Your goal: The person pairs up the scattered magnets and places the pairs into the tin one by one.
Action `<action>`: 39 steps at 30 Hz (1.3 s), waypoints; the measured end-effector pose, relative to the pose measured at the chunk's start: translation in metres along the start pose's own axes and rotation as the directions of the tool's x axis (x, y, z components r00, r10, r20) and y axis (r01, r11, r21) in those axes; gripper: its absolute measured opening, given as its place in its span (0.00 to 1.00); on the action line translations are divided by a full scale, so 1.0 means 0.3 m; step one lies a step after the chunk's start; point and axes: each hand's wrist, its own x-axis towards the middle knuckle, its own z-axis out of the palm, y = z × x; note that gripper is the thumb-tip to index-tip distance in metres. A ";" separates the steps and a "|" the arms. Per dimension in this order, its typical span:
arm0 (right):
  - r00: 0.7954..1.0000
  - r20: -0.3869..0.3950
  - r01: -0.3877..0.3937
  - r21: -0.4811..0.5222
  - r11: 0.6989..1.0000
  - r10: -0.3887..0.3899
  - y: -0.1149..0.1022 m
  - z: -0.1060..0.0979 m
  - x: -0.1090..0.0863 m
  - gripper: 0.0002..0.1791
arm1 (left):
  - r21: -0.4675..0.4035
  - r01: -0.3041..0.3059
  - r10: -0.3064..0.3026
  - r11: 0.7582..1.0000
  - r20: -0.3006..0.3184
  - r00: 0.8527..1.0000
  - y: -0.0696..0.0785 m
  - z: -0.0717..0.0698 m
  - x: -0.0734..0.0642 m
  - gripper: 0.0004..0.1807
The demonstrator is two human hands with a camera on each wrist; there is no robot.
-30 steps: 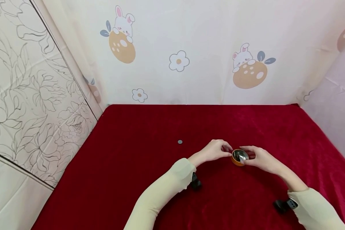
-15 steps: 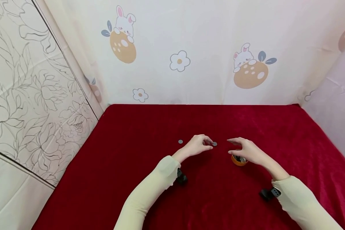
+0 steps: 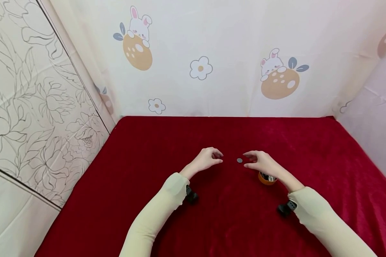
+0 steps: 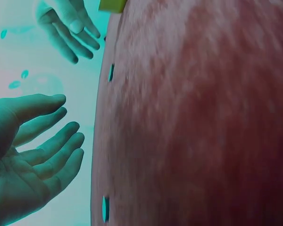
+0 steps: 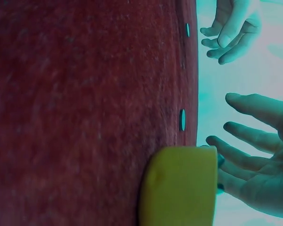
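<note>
Left grip (image 3: 205, 159) and right grip (image 3: 263, 163) hover apart, loosely curved.

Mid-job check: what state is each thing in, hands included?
Red velvety cloth: spread out, faintly creased.
Left hand: empty, raised off the cloth.
Right hand: empty, raised off the cloth.
Small grey round disc: flat on the cloth, between the hands.
Second small round disc: flat on the cloth.
Orange round bowl: upright, lidless, holding dark and silvery pieces.

I see velvety red cloth (image 3: 225, 221) at six o'clock, a matt grey disc (image 3: 239, 160) and smooth bowl (image 3: 266, 181) toward four.
</note>
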 end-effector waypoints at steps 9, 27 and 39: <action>1.000 0.001 -0.028 0.031 0.999 0.028 0.004 0.028 0.039 0.21 | 0.012 0.030 -0.030 0.999 -0.035 0.999 -0.070 -0.054 -0.021 0.12; 0.999 0.017 -0.045 0.052 0.998 0.044 0.015 0.061 0.093 0.21 | 0.006 0.101 -0.100 0.995 -0.024 0.995 -0.144 -0.085 -0.046 0.15; 0.999 -0.021 -0.043 -0.038 0.998 0.043 0.029 0.081 0.114 0.15 | 0.069 0.134 -0.136 0.989 0.032 0.990 -0.151 -0.090 -0.033 0.15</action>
